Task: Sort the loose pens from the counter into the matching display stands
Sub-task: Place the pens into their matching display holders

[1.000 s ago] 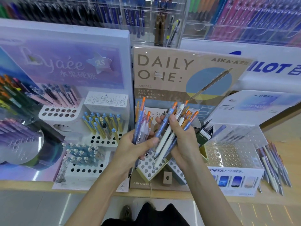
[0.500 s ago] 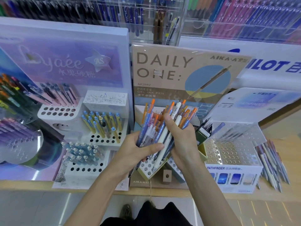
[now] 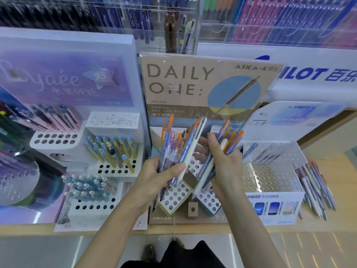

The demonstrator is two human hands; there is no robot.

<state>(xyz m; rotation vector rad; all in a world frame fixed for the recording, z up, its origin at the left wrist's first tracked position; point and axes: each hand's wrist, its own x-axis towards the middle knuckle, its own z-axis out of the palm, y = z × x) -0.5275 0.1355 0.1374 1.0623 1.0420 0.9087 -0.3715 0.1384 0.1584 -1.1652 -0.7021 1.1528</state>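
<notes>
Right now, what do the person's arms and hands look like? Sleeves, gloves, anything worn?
Both are bare. The left hand and right hand have no gloves, and no rings show on the fingers. The left forearm and right forearm carry no sleeve, watch or band as far as the frame shows. The only garment in view is dark clothing at the bottom edge.

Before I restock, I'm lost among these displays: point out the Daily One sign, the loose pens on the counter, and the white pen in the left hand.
Daily One sign (image 3: 179, 80): head view, tan face.
Loose pens on the counter (image 3: 314, 188): head view, pile's middle.
White pen (image 3: 193, 149): head view, mid-barrel.
</notes>
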